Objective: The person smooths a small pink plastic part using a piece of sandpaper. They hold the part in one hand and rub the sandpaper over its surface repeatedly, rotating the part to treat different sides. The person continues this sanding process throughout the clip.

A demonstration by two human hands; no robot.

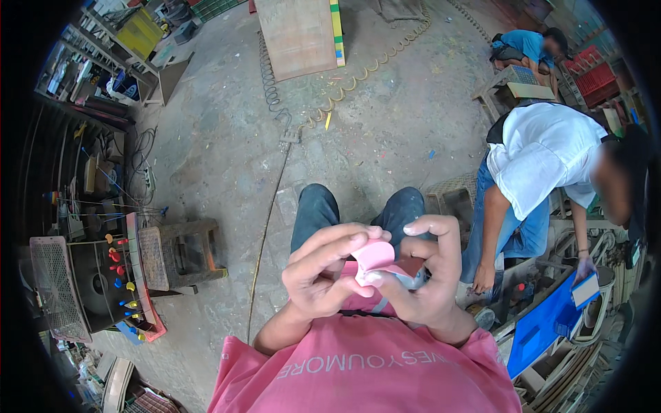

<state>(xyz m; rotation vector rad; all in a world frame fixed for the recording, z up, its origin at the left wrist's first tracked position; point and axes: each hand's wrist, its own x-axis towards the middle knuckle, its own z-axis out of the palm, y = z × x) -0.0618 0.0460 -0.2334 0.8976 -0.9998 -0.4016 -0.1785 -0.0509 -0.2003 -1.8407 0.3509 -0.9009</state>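
Note:
In front of my chest, my left hand (pixel 320 268) is closed on a small pink piece (pixel 374 255) with a smooth, curved face. Its fingers lie along the far side, with the thumb below. My right hand (pixel 430 275) meets it from the other side, its thumb pressing near the piece's lower edge. Between that thumb and the bent fingers shows a darker pink and pale blue-grey bit (pixel 413 272); whether it belongs to the same piece I cannot tell. The right index finger is raised and curled.
A person in a white shirt (pixel 547 155) bends over a blue panel (pixel 544 337) on my right; another in blue (pixel 520 47) crouches farther back. At left are a crate-like stool (pixel 179 255) and a rack of small coloured parts (pixel 120 275). A coiled hose (pixel 375 69) and a board (pixel 299 38) lie ahead.

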